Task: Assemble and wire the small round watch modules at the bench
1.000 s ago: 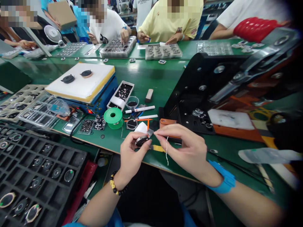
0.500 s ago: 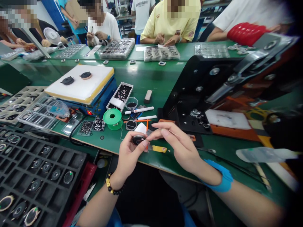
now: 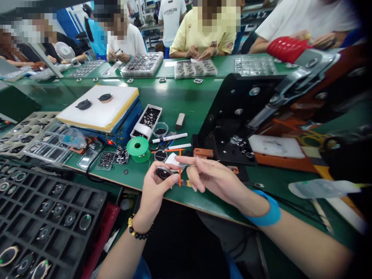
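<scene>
The black disc (image 3: 162,173) looks smooth, the clamp lever (image 3: 302,79) shiny metal

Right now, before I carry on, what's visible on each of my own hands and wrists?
Both hands are ungloved, and no sleeve covers either wrist. Above the left hand sits a bracelet of round black beads with gold-coloured pieces. Above the right hand is a wide, plain blue band; no cord can be seen running from it.
</scene>
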Tool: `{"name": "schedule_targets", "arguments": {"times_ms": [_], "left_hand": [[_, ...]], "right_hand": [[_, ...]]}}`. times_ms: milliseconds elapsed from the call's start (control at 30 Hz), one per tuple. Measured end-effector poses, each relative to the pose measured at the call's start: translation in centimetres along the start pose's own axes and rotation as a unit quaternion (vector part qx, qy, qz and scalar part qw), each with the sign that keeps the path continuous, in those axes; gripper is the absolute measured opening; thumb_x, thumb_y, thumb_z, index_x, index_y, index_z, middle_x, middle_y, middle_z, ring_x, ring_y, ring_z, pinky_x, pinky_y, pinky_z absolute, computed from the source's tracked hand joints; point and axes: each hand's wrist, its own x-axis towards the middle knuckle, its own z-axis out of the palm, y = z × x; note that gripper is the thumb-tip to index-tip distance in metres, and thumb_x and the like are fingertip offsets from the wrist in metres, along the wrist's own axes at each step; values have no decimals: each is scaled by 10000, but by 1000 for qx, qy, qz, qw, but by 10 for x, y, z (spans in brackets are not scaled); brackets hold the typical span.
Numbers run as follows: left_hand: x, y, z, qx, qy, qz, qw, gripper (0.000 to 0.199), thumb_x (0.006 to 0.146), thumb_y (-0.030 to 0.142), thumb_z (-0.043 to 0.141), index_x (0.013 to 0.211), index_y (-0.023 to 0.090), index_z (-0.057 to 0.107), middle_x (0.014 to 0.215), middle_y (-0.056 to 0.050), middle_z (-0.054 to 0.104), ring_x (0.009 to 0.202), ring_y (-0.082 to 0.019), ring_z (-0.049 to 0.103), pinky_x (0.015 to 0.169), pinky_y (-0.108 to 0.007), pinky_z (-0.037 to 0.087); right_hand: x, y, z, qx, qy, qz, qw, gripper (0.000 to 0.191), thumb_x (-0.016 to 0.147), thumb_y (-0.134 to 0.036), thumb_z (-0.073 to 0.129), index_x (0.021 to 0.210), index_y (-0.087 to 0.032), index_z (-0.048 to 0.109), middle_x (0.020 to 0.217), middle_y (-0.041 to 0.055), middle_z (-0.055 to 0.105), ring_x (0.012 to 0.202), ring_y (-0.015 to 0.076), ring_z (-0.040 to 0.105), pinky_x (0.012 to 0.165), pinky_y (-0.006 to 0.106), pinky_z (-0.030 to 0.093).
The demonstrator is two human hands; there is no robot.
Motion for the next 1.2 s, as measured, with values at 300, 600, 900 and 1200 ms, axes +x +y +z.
{"name": "schedule_targets", "arguments": {"times_ms": [300, 600, 900, 1200], "left_hand": [[4, -7, 3, -6, 35, 3, 999, 343, 771, 256, 916, 879, 188, 598, 739, 48, 630, 613, -71, 519, 591, -192, 405], [2, -3, 9, 51, 50, 53, 996, 291, 815, 233, 881, 895, 185, 605, 848, 5, 678, 808, -134, 626, 805, -259, 492], [2, -10, 6, 117, 68, 68, 988, 286, 848, 296, 858, 898, 191, 597, 851, 10, 665, 791, -126, 612, 774, -244, 473], [3, -7, 6, 140, 47, 62, 987, 338, 840, 399, 856, 865, 178, 602, 800, 16, 601, 659, -97, 520, 620, -218, 405]], "right_hand": [[9, 12, 1, -113, -12, 27, 993, 598, 996, -648, 548, 1261, -142, 724, 679, 12, 605, 751, 197, 590, 888, 396, 473], [18, 23, -7, -230, 81, 2, 970, 481, 842, -669, 744, 771, -198, 679, 744, 23, 650, 708, 173, 582, 696, 304, 453], [9, 4, 2, -361, 121, -32, 924, 305, 904, -501, 645, 820, -221, 733, 827, 35, 739, 778, 220, 661, 711, 323, 483], [7, -4, 5, -370, 102, -43, 923, 249, 934, -431, 615, 838, -224, 715, 818, 2, 743, 755, 190, 662, 684, 288, 457]]}}
